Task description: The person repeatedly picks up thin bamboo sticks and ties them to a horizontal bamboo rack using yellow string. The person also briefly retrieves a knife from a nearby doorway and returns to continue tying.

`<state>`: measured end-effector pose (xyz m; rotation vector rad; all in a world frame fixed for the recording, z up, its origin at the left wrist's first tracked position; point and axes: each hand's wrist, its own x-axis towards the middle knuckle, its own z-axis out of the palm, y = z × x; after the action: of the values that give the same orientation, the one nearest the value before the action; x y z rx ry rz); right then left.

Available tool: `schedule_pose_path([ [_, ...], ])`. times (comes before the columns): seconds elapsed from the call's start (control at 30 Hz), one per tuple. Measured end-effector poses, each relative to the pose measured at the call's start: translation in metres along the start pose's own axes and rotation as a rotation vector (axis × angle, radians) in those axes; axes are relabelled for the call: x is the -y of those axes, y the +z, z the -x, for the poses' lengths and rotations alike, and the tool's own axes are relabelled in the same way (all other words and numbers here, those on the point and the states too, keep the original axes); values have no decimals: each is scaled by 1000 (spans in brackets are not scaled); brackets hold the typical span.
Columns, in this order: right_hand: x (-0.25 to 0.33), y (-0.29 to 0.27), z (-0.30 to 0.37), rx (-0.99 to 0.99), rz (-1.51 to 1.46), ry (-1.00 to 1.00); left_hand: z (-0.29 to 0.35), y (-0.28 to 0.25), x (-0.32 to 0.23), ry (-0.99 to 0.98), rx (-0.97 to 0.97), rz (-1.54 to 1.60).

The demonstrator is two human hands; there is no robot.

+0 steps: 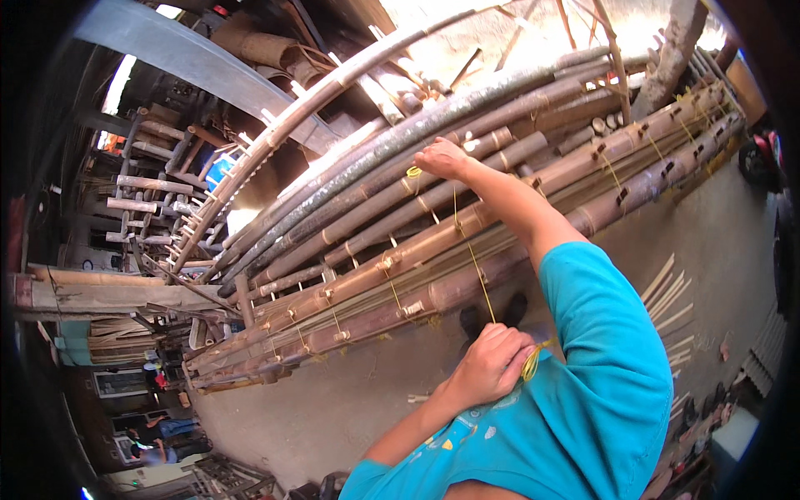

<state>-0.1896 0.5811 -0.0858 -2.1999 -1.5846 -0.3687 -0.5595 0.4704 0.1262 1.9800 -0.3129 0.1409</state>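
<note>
My left hand (493, 364), near my chest, is closed on a bundle of yellow cord (531, 365). From it a taut strand rises toward the bamboo frame. My right hand (442, 158) reaches over the frame, its fingers pinched on a small yellow loop of cord (413, 172). The frame has a near bamboo pole (579, 221) and a far bamboo pole (558, 175), both with short pegs. Long thin strips (533, 218) lie between them, and several yellow ties cross from pole to pole. Where the strand passes the far pole is too small to make out.
Behind the frame lie several loose bamboo poles (367, 196) and a curved, pegged pole (275, 142). At the left stands a rack of short bamboo pieces (154, 182). Pale split strips (667, 292) rest on the floor at right. A person (162, 427) is far off at lower left.
</note>
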Motion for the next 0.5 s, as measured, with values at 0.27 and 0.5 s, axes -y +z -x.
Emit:
schedule_pose_path([
  [0.27,22,-106,40,327,49,543,23,31,53,-331,430,130],
  [0.5,94,-219,189,-514,-537,706,68,50,244,35,771,-601],
])
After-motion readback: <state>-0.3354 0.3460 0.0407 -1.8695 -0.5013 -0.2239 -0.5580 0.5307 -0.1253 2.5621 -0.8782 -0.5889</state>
